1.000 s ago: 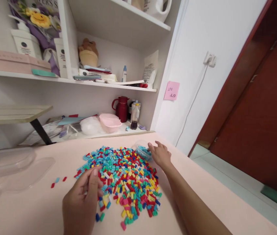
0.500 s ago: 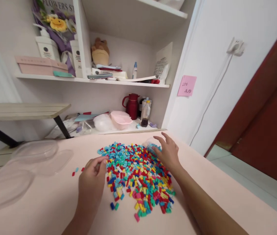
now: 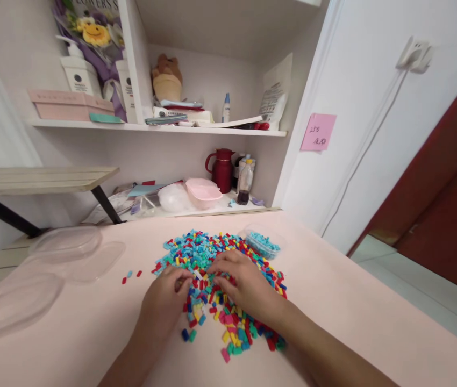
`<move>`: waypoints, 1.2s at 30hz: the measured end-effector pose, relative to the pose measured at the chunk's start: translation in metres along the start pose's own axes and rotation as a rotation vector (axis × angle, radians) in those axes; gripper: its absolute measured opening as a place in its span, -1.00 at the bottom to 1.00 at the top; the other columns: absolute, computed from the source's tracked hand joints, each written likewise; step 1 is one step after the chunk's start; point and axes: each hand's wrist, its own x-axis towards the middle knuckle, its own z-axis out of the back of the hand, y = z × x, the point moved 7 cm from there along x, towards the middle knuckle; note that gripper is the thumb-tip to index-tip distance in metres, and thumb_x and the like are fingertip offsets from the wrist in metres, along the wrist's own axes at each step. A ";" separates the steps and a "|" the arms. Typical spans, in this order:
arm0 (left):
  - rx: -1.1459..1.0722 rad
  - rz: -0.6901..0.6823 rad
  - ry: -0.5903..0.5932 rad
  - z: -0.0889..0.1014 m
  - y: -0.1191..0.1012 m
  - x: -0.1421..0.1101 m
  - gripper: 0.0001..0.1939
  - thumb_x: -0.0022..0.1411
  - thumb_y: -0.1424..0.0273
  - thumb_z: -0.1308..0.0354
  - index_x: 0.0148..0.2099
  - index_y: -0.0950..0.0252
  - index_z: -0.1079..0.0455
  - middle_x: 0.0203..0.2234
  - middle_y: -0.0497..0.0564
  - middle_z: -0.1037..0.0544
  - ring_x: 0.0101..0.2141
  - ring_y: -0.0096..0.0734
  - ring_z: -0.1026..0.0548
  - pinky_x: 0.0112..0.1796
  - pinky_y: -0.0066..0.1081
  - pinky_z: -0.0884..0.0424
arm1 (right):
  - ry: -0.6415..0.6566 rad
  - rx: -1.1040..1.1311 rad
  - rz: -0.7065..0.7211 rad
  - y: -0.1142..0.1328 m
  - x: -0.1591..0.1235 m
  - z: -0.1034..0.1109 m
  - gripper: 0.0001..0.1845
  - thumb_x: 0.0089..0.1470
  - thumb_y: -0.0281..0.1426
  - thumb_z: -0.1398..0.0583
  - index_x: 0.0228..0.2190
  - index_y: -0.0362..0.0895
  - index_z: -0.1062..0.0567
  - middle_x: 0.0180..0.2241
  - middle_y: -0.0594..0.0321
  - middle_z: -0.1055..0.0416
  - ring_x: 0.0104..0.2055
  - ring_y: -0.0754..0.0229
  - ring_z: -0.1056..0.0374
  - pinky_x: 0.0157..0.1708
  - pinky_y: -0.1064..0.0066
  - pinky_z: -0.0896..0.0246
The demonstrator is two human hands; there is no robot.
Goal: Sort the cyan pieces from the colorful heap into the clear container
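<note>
A wide pile of small colored toy bricks (image 3: 202,250) in red, yellow, green, blue and pink covers the middle of the table. My left hand (image 3: 164,295) is at the pile's left edge, thumb and fingers curled together; anything between them is too small to make out. Over the center of the pile, my right hand (image 3: 242,282) reaches down, its thumb apart from the fingers and nothing visible in it. Beyond it, at the back right of the pile, stands a clear plastic container (image 3: 280,244) with light blue bricks (image 3: 263,242) inside.
Clear plastic containers (image 3: 65,242) and a clear lid (image 3: 99,262) lie on the left of the pink tabletop (image 3: 357,312). Stray bricks sit near them. Behind the table, a shelf holds a pink bowl (image 3: 203,192), a red jug (image 3: 222,171) and a bottle (image 3: 245,183).
My right hand has moved left and nearer, from the clear container to the middle of the pile, uncovering the container. My left hand has moved slightly right, staying curled. The view shifted a little.
</note>
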 end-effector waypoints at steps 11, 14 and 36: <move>0.101 -0.095 0.100 -0.024 -0.002 -0.005 -0.78 0.19 0.42 -0.03 -0.23 0.13 -0.51 -0.23 -0.05 -0.46 -0.30 -0.43 -0.51 -0.28 -0.42 -0.40 | 0.096 -0.202 -0.029 -0.024 -0.002 -0.020 -0.74 0.07 -0.51 -0.21 -0.17 -0.05 -0.52 -0.16 0.17 -0.40 -0.08 0.10 -0.29 -0.08 0.29 -0.18; 0.115 -0.102 0.118 -0.025 -0.003 -0.005 -0.77 0.21 0.42 -0.01 -0.20 0.15 -0.50 -0.21 -0.03 -0.46 -0.24 -0.39 -0.49 -0.25 -0.38 -0.39 | 0.096 -0.157 -0.063 -0.027 -0.001 -0.020 -0.78 0.03 -0.54 -0.22 -0.26 -0.07 -0.52 -0.21 0.21 -0.40 -0.12 0.13 -0.30 -0.12 0.34 -0.18; 0.057 -0.095 0.053 -0.016 -0.002 -0.003 -0.78 0.18 0.37 -0.02 -0.27 0.13 -0.51 -0.25 -0.05 -0.48 -0.33 -0.40 -0.49 -0.29 -0.38 -0.38 | 0.119 -0.088 -0.170 -0.034 0.001 -0.016 -0.79 -0.08 -0.60 -0.26 -0.37 -0.08 -0.54 -0.31 0.27 -0.47 -0.17 0.16 -0.33 -0.13 0.39 -0.16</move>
